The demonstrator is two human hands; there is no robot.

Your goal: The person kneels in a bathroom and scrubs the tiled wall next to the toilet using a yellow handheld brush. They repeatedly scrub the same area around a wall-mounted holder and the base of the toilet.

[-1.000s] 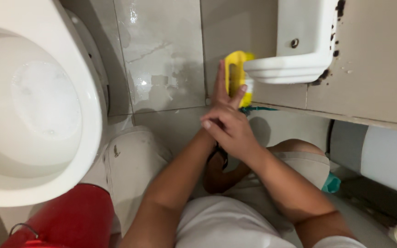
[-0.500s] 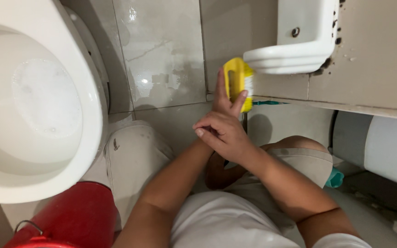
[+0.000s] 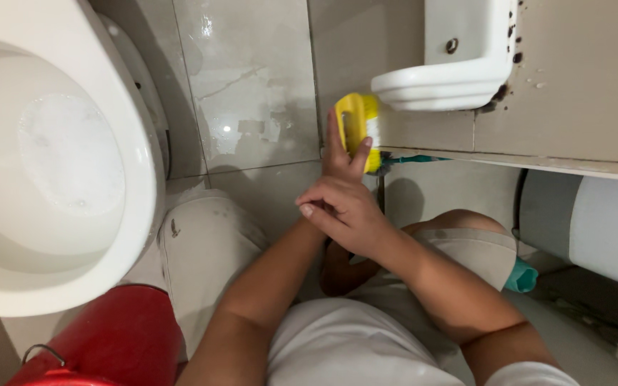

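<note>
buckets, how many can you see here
1: a red bucket at the bottom left, under the toilet rim and left of the person's left arm. Part of it is cut off by the frame edge.

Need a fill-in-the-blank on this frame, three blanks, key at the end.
1. The left hand holds a scrubbing brush whose colour is ____.
2. The right hand rests on the left ____.
3. The bucket below the toilet bowl is ____.

Missing words: yellow; wrist; red
</note>
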